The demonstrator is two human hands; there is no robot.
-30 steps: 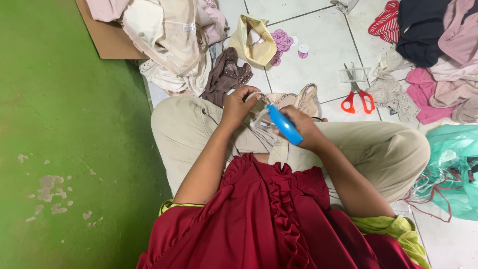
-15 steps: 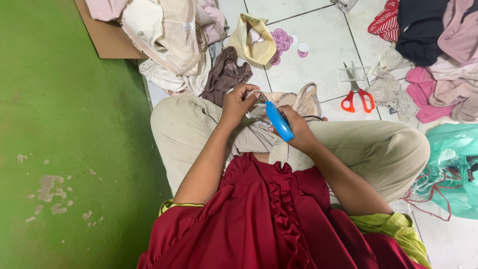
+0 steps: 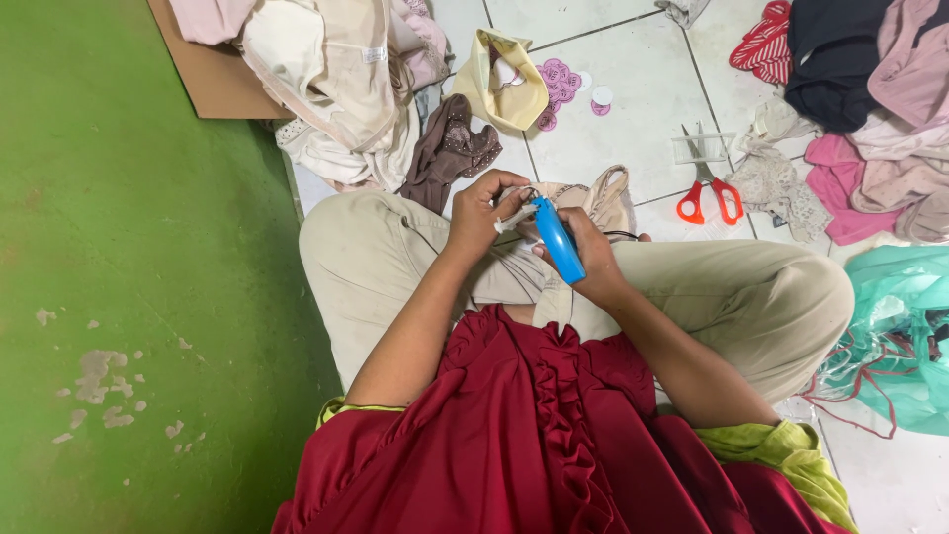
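Over the lap, mid-scene: both hands meet just above the crossed legs in beige trousers [image 3: 722, 287], person seated on the floor.
R hand [image 3: 583, 252]: closed around a blue handheld tool [image 3: 560, 240], prob. a tagging gun; tool tilted, tip pointing far-left toward the other hand.
L hand [image 3: 478, 213]: fingers pinched shut on a small pale strap piece [image 3: 514, 220] of a beige garment [image 3: 598, 198]; strap touches the tool's tip.
Beige garment: bunched on the lap betw. the knees, just beyond the hands, partly hidden by them.
Tool detail: can't tell what sits at the tip, too small.
Clothing: dark red ruffled top [image 3: 534, 435] nearest the cam, yellow-green cloth [image 3: 781, 450] at the right hip.
Far left: heap of cream and pale pink garments [image 3: 336, 69] lying over a cardboard sheet [image 3: 213, 74].
Far mid: brown lace garment [image 3: 450, 148] just beside the left knee; yellow garment [image 3: 504, 79] beyond it, next to pink round paper tags [image 3: 561, 81] on white floor tiles [image 3: 633, 109].
Right of hands: red-handled scissors [image 3: 710, 193] on the tile, near the right knee, w/ a clear plastic piece [image 3: 697, 148] at the blades.
Far right: pile of black, pink and red-striped clothes [image 3: 870, 89].
Near right: teal plastic bag [image 3: 905, 336] beside the knee.
Left side: green painted floor [image 3: 129, 297], paint chipped in spots.
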